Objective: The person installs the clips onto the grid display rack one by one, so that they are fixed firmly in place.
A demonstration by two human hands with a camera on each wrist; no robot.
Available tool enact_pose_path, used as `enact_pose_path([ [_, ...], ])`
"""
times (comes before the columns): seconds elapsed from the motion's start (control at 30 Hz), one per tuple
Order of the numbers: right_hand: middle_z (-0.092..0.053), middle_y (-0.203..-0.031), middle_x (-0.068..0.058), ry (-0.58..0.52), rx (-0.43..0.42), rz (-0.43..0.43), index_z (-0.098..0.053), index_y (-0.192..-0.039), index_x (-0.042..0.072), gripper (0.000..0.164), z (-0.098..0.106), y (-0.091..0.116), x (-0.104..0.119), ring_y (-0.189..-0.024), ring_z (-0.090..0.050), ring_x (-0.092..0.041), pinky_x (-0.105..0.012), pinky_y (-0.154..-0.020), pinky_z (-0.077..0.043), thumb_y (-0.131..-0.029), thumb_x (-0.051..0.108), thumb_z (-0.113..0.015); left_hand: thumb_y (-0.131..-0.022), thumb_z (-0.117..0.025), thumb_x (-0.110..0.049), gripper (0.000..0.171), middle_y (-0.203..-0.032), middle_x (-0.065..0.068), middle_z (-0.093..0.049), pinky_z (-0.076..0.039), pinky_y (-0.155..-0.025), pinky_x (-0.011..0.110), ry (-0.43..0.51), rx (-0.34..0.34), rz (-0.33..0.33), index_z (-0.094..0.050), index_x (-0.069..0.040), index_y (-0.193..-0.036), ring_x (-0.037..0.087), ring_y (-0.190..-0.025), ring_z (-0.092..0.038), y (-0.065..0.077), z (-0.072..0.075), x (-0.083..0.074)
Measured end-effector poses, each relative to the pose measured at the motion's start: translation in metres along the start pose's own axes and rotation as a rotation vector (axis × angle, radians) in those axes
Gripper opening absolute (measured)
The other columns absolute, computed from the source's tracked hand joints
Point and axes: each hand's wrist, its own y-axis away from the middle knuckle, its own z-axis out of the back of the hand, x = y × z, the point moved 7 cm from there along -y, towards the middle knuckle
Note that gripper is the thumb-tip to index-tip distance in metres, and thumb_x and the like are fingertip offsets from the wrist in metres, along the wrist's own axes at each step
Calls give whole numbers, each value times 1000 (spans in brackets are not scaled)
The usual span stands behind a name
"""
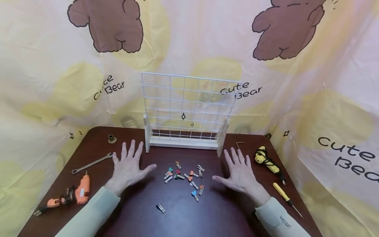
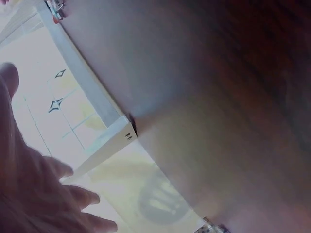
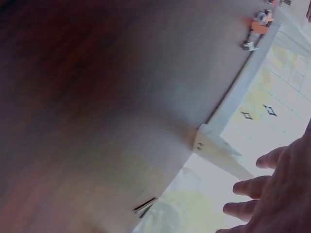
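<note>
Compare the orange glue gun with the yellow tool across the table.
The orange glue gun lies by the table's left edge, near the left hand; the yellow tool lies on the right, beyond the right hand. The orange one looks stubbier. Both trail dark cords and lie untouched.

We read "Cute Bear" in dark handwritten-style letters on the cloth backdrop three times: left of the white wire grid rack, behind the rack's upper right corner, and at the far right, where the frame edge cuts off the last letters. We find no other legible text in any view
</note>
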Motion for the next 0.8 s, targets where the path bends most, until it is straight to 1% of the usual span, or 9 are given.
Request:
enact_pose_path([
  [0.07, -38, -167, -22, -35, -11, 23, -37, -165, 11, 123, 4, -7, 5, -153, -33, -46, -71, -121, -28, -78, 96, -57, -88, -47, -92, 116, -176, 22, -11, -16, -117, 82, 91, -4, 21, -16, -17, -172, 53, -159, -6, -7, 7, 6],
  [0.13, -52, -157, -19, -93, -14, 67, -49, -159, 10, 107, 9, -17, 13, -145, -47, -42, -65, -115, -41, -83, 82, -69, -96, -53, -79, 105, -175, 25, -16, -22, -119, 77, 206, -22, 28, -21, -12, -170, 53, -158, -14, -19, 17, 12],
  [0.2, -64, -146, -15, -174, 7, 122, -59, -150, 9, 85, 10, -29, 24, -132, -61, -36, -59, -106, -52, -88, 64, -78, -102, -58, -66, 93, -171, 26, -26, -27, -121, 70, 342, -45, 31, -28, -8, -168, 50, -156, -24, -36, 28, 19],
  [0.3, -74, -130, -8, -270, 77, 184, -68, -140, 10, 61, 6, -48, 39, -113, -70, -25, -50, -95, -59, -91, 43, -83, -105, -63, -50, 76, -164, 24, -42, -34, -121, 63, 572, -69, 28, -40, -6, -163, 45, -150, -40, -66, 40, 26],
  [0.43, -78, -107, -1, -334, 178, 187, -74, -130, 9, 46, -11, -69, 53, -88, -68, -14, -40, -79, -59, -91, 31, -86, -107, -66, -37, 68, -162, 21, -47, -43, -116, 60, 895, -41, 9, -42, -6, -161, 42, -146, -47, -104, 38, 23],
  [0.5, -75, -92, 3, -351, 229, 168, -76, -125, 9, 41, -21, -74, 56, -77, -64, -11, -36, -71, -57, -90, 27, -87, -108, -66, -30, 67, -164, 21, -43, -43, -117, 59, 1029, 9, -14, -38, -5, -163, 43, -148, -44, -118, 33, 17],
  [0.6, -69, -77, 9, -353, 285, 159, -79, -117, 10, 33, -32, -77, 61, -68, -61, -8, -32, -65, -54, -88, 22, -88, -110, -60, -20, 65, -168, 20, -37, -40, -120, 56, 1208, 95, -31, -31, -5, -166, 43, -151, -39, -133, 25, 10],
  [0.7, -68, -73, 12, -356, 300, 175, -81, -111, 12, 26, -38, -80, 67, -67, -61, -6, -30, -65, -54, -86, 19, -89, -112, -54, -13, 62, -169, 22, -34, -42, -120, 49, 1313, 120, -36, -26, -5, -168, 37, -148, -42, -140, 26, 11],
  [0.8, -70, -75, 13, -369, 305, 205, -83, -106, 14, 21, -41, -85, 74, -69, -62, -5, -29, -66, -55, -87, 17, -89, -113, -52, -12, 60, -166, 26, -37, -46, -112, 35, 1317, 93, -57, -28, -3, -167, 25, -138, -51, -143, 34, 16],
])
